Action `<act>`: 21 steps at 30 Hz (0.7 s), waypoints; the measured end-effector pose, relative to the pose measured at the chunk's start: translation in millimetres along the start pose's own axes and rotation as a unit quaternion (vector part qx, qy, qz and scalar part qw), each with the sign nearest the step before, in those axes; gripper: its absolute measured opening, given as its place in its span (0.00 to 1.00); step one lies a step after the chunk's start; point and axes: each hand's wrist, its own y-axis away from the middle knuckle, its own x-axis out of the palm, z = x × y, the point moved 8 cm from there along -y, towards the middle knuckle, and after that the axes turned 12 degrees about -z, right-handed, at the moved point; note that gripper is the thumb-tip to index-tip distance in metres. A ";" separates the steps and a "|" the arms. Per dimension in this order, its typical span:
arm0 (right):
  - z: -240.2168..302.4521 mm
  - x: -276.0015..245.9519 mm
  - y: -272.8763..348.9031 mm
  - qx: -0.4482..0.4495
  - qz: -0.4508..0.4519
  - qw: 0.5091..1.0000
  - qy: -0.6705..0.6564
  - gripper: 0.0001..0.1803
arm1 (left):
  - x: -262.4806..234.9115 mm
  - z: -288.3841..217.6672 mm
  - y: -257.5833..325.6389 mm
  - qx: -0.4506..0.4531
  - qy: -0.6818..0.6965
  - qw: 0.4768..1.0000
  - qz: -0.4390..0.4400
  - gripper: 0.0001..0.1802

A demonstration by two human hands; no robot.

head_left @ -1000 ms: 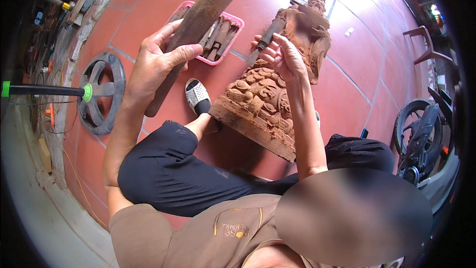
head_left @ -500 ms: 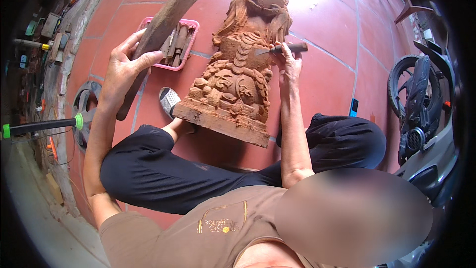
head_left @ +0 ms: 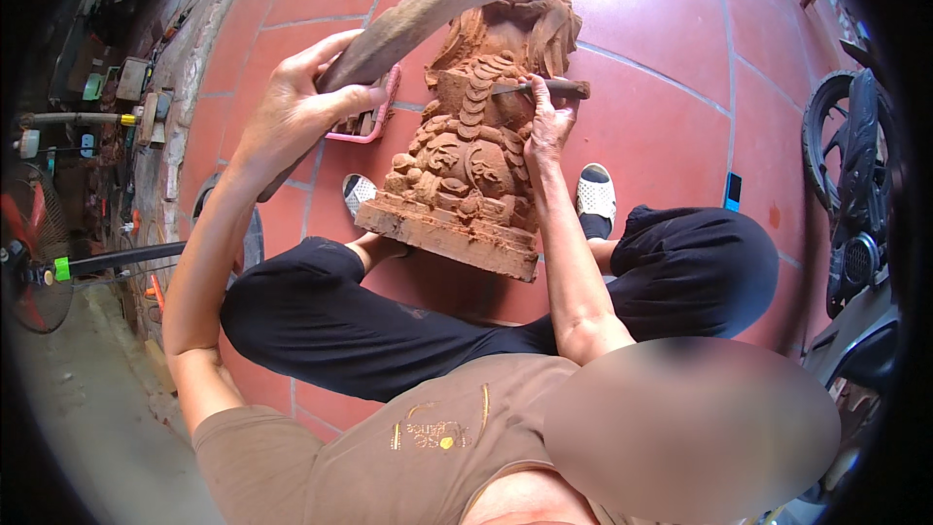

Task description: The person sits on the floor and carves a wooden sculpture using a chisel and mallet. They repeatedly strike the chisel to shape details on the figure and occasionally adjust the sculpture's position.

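A reddish-brown carved wooden statue (head_left: 465, 170) lies on its back on the tiles, its base toward me. My left hand (head_left: 296, 112) is closed around a long, curved wooden club (head_left: 428, 15), raised so that its thick end covers the statue's head. In my right hand (head_left: 550, 126) is a chisel (head_left: 564, 88), gripped by its dark handle between thumb and fingers. The chisel points left, and its blade meets the statue's middle beside a column of overlapping carved discs.
Beyond my left hand stands a pink basket (head_left: 389, 107) of tools, partly hidden. A motorbike wheel (head_left: 826, 136) is at the right, near a blue-edged phone (head_left: 733, 192) on the floor. A fan (head_left: 34, 243) and clutter line the left wall. My white shoes (head_left: 596, 192) flank the statue.
My left hand has moved right with the club, whose thick end now overlaps the statue's head. My right hand keeps the chisel at the statue's middle. The whole view has shifted somewhat.
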 end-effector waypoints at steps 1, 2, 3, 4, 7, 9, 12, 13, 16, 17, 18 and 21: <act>-1.4 -0.1 -0.9 -0.005 0.008 1.000 -0.004 0.21 | 5.3 -4.7 -3.6 0.023 -0.010 1.000 0.002 0.29; -3.6 -1.6 -1.9 -0.005 0.013 1.000 0.002 0.21 | 11.5 -9.8 -7.4 0.045 -0.020 0.999 0.005 0.29; -5.8 -0.1 -0.2 -0.002 0.020 1.000 0.007 0.21 | 16.9 -14.5 -10.5 0.066 -0.032 0.997 0.006 0.30; -6.8 1.6 0.7 0.000 0.028 1.000 0.014 0.20 | 23.6 -21.0 -14.7 0.118 -0.068 0.991 0.001 0.30; -5.2 2.1 1.3 -0.030 0.018 0.999 0.020 0.19 | 50.2 -37.8 -24.7 0.245 -0.166 0.955 -0.006 0.32; -0.8 2.4 4.2 -0.050 0.010 0.998 0.027 0.18 | 70.0 -47.3 -26.1 0.299 -0.217 0.929 -0.005 0.35; 5.1 4.0 7.9 -0.066 0.002 0.997 0.035 0.18 | 98.4 -44.0 -28.9 0.298 -0.301 0.905 0.041 0.36; 6.0 5.4 9.2 -0.069 0.000 0.997 0.035 0.18 | 106.1 -42.2 -30.0 0.286 -0.328 0.898 0.067 0.36; 14.1 8.0 18.2 -0.095 -0.012 0.995 0.032 0.22 | 114.4 -41.5 -31.4 0.302 -0.410 0.857 0.079 0.36; 7.6 7.3 15.7 -0.081 -0.009 0.996 0.028 0.22 | 114.7 -43.3 -31.5 0.306 -0.422 0.850 0.076 0.36; 1.7 3.9 11.9 -0.071 -0.010 0.997 0.025 0.23 | 114.7 -49.3 -32.1 0.297 -0.415 0.857 0.070 0.36; -5.1 -0.3 5.9 -0.081 0.001 0.996 0.044 0.23 | 116.6 -62.3 -31.0 0.343 -0.340 0.874 0.058 0.36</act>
